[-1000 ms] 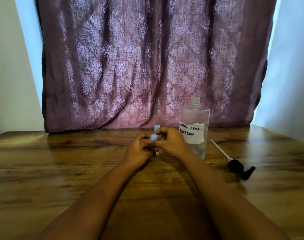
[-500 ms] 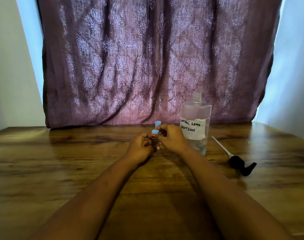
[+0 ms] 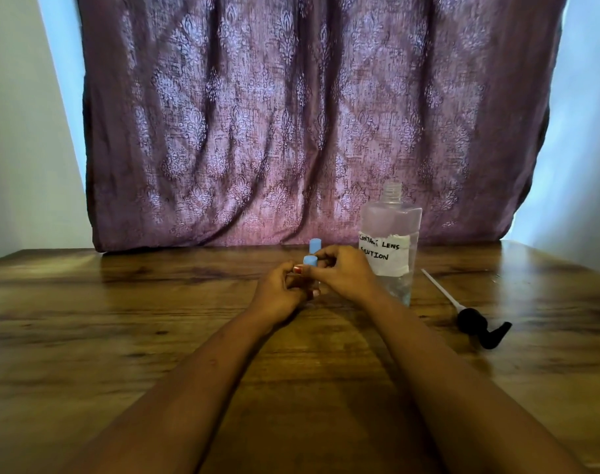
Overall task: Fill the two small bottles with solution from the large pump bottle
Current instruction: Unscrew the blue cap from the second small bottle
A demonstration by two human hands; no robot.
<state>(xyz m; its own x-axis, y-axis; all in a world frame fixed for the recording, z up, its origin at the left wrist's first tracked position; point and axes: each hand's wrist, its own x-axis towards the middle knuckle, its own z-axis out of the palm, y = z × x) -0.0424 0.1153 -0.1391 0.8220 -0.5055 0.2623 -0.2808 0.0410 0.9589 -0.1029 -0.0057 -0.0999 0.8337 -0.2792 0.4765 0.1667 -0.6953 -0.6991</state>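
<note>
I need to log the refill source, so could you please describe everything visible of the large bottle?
The large bottle is clear, squarish plastic, standing upright on the table beyond the right hand. Its threaded neck is open. A white handwritten label reads Contact Lens Solution. Clear liquid shows near the bottom.

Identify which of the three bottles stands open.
The large labelled bottle: its neck is bare, its pump lying on the table. The held small bottle and the rear small bottle have blue caps.
</note>
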